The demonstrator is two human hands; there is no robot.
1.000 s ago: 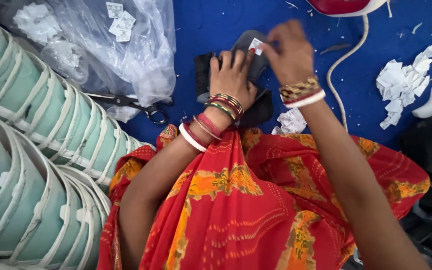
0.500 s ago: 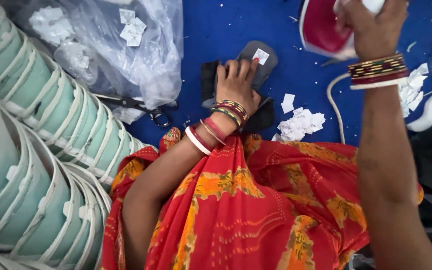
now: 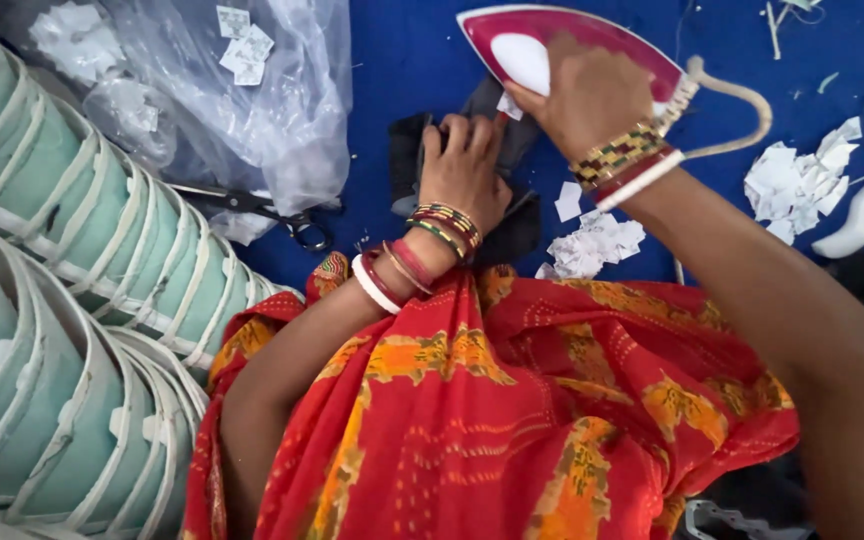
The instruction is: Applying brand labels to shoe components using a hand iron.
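Observation:
My left hand (image 3: 464,170) presses flat on a dark fabric piece (image 3: 407,155) lying on the blue cloth surface (image 3: 392,60). A small white label (image 3: 508,106) sits on that dark piece just beyond my fingers. My right hand (image 3: 592,95) grips the handle of a red and white clothes iron (image 3: 542,45), held just above the label and the dark piece. The iron's cord (image 3: 742,100) loops off to the right. Bangles ring both wrists.
Stacks of pale green shaped pieces with white edging (image 3: 72,300) fill the left side. A clear plastic bag (image 3: 252,100) with white labels lies at the top left, scissors (image 3: 262,210) beside it. Heaps of white labels (image 3: 592,245) (image 3: 792,185) lie right. A red and orange garment (image 3: 512,420) covers my lap.
My right hand left the dark piece, reached up right for the iron, and has brought it back over the label. My left hand stayed pressed on the dark piece.

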